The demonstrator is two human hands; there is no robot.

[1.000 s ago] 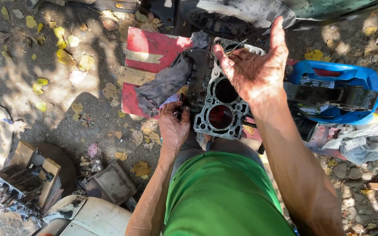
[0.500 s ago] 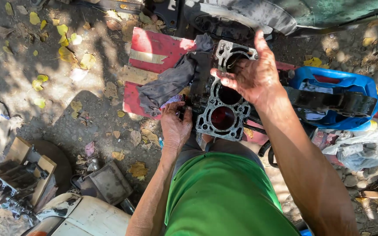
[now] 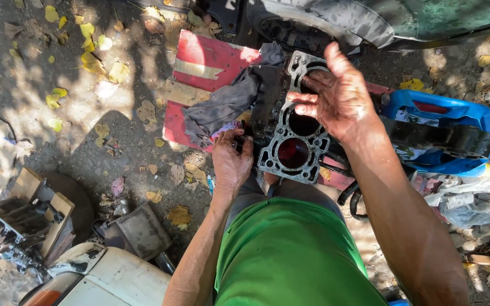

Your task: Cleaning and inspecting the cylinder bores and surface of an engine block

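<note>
A dark metal engine block with round cylinder bores stands on the ground in front of my knees. My left hand grips its left edge, fingers curled against the side. My right hand lies flat on the block's upper face with the fingers spread, covering the far bore. A grey rag is draped against the block's left side, over a red board. My green shorts fill the bottom centre of the view.
A blue plastic container with a black part across it sits to the right, above a clear plastic bag. A tyre is at the top. At lower left are a wooden box of metal parts, a metal pan and a white panel.
My right hand, raised with its palm up a second ago, has come down onto the top face of the block. My left hand has stayed at the block's left edge.
</note>
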